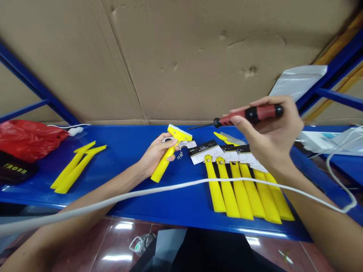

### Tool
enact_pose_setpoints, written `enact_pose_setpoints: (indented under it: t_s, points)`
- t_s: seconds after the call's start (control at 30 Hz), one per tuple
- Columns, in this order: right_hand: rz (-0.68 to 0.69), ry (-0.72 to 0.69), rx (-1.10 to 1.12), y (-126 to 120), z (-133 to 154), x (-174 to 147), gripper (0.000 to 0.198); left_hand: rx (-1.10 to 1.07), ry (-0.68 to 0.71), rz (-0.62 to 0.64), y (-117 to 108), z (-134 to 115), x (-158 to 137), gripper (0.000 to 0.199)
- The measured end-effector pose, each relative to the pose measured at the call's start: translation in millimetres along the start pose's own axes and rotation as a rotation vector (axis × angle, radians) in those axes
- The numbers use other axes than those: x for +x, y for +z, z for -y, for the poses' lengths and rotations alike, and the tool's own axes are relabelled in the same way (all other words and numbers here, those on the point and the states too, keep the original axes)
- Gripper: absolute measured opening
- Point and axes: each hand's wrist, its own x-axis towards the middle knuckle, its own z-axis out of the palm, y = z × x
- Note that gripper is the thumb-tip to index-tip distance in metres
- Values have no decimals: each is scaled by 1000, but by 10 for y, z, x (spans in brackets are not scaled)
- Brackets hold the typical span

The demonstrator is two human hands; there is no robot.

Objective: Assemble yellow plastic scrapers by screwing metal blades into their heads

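My left hand [159,153] is closed round the neck of a yellow scraper [163,164], whose head with screws and a pale blade edge points up. In my right hand [279,132] is a red and black screwdriver [252,114], its thin shaft aimed left toward the scraper head, with a gap between tip and head. Below the scraper head, small screws [179,155] lie on the blue table. To the right, several yellow scrapers [228,192] lie in a row, with black and white cards [204,152] at their upper ends.
Two yellow scraper handles [76,166] lie at the left, near a red plastic bag [28,143] and a black pouch [15,168]. A white cable [167,187] crosses the view in front of both arms. Cardboard [181,64] stands behind the blue table [136,207].
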Motion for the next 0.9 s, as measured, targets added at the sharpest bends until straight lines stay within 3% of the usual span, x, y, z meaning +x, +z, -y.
enact_pose_setpoints:
  t_s: [0.13, 0.27, 0.57, 0.9]
  points:
    - [-124, -9, 51, 4, -2, 43, 37, -20, -7, -20, -8, 3, 4, 40]
    - [-139, 22, 105, 16, -34, 28, 39, -11, -26, 6, -9, 5, -10, 41]
    - [62, 57, 94, 88, 29, -113, 38, -2, -38, 22, 47, 20, -50, 43]
    - [112, 21, 116, 124, 25, -157, 37, 14, -55, 26, 31, 35, -45, 45]
